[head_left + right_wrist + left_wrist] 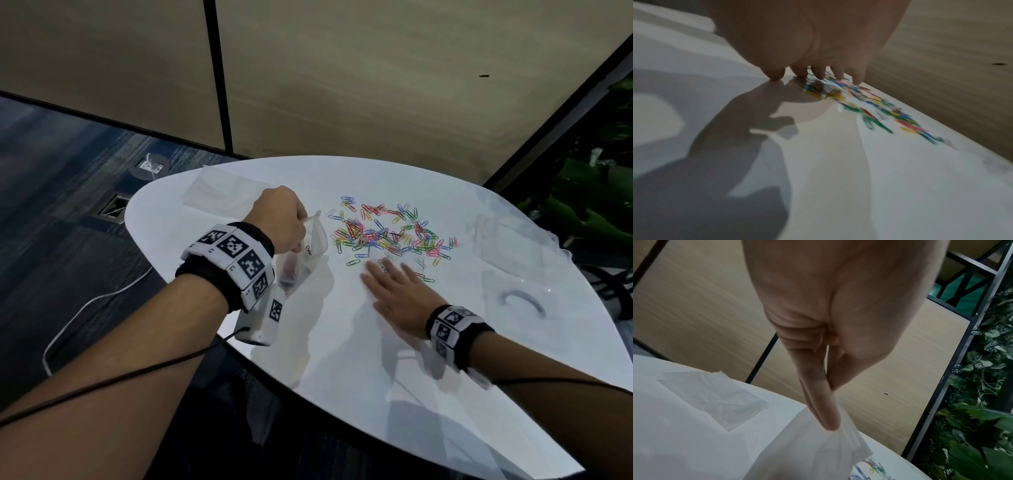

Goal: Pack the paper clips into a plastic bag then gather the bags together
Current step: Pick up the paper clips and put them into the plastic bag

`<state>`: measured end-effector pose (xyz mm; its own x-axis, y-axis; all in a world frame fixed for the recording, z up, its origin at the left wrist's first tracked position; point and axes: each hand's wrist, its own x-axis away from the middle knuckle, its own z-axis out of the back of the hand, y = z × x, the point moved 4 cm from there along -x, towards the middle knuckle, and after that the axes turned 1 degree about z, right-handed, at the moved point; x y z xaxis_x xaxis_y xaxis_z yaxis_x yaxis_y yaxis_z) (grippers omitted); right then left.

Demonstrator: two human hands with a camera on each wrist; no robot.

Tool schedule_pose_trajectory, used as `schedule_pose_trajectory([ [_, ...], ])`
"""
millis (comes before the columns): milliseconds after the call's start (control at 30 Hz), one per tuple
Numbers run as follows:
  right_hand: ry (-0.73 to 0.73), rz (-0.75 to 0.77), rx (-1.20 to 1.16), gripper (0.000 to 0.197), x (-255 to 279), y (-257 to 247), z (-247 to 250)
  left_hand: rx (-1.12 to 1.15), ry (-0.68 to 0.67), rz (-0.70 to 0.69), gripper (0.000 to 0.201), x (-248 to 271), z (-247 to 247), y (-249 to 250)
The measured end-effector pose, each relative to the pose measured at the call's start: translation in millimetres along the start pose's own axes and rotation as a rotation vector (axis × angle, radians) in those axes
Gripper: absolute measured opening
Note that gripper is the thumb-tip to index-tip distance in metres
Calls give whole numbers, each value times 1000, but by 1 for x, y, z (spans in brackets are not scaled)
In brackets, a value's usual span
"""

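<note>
The paper clips (pixel 390 233) lie loose in a many-coloured scatter on the far middle of the white desk (pixel 342 359), none yet gathered up. Just to their left the plastic bag (pixel 308 253) hangs above the desk, its top edge pinched between thumb and fingers of the left hand (pixel 281 219); a few dark clips seem to sit inside it already, though the film is too cloudy to be sure. The right hand (pixel 394 291) lies flat and spread, palm down, fingertips (pixel 819 76) reaching the near edge of the scatter and holding nothing; the right wrist view is blurred.

The step in hand looks like filling: one hand keeps the bag up while the other goes for clips. The next move probably calls for raking or pinching a small bunch and bringing it to the bag's mouth, which needs to be held wide enough to take them.

Further out, a flat stack of spare bags (pixel 219 192) rests at the desk's far left, and more clear plastic (pixel 513 274) lies at the right. Beyond are tan wall panels (pixel 376 85), dark carpet with floor sockets (pixel 149 166), and green foliage (pixel 599 205) at the right.
</note>
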<state>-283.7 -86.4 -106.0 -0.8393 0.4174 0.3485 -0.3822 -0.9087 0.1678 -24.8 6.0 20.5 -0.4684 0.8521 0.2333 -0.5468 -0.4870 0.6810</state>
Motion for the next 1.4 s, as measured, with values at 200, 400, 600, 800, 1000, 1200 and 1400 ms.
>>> schedule_pose_trajectory([
  [200,82,-135,66,60,0,39,-3,-11,-11,-8,29,-1,-9,7],
  [400,133,-141,-85,16,-17,26,4,3,-31,-7,26,-2,-16,11],
  [600,203,-529,-623,13,-21,56,21,-12,-45,-31,29,-3,-21,15],
  [800,284,-714,-1740,15,-16,71,47,-17,-58,-42,29,-3,-28,19],
  [1000,201,-370,-2068,23,-25,22,111,8,-72,-63,28,0,-32,24],
  [1200,252,-399,-1590,18,-39,-20,120,36,-64,-96,24,4,-32,30],
  [1400,319,-176,-772,21,-42,-36,143,64,-96,-93,30,9,-32,31],
])
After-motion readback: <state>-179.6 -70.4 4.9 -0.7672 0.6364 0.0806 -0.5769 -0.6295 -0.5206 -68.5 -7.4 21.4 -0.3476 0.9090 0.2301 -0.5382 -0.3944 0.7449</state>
